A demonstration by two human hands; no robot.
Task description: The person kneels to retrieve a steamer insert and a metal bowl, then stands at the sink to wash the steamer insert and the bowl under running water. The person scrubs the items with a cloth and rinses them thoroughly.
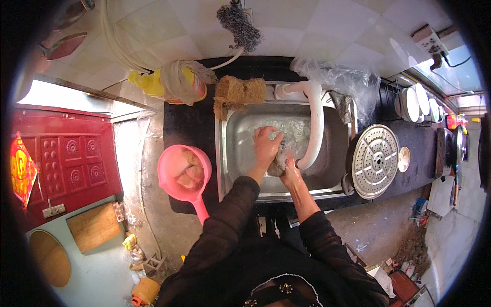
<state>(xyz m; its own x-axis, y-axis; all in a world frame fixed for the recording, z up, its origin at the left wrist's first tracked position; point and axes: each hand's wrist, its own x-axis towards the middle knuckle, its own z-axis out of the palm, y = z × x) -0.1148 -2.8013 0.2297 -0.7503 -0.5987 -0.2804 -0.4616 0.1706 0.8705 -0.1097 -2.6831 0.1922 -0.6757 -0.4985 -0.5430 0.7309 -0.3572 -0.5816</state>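
Observation:
In the stainless steel sink (245, 176), water runs from the white curved faucet (317, 126) and splashes over both hands. A wet grey-brown item (276, 168), probably a cloth, lies between them. My right hand (291, 172) grips its right side just under the faucet's mouth. My left hand (267, 145) is beside it with bent fingers and wet skin; whether those fingers hold part of it is hidden. Left of the sink stands a pink plastic ladle (165, 180) with several pale pieces inside, its handle reaching towards my left sleeve.
Brown fibre scrubbers (241, 90) and a cloth-draped yellow bottle (153, 85) stand behind the sink. A rag (341, 105) hangs over its right rim. A perforated steamer plate (376, 161) lies right, near white bowls (408, 103). Clear plastic sheeting (345, 78) lies at the back.

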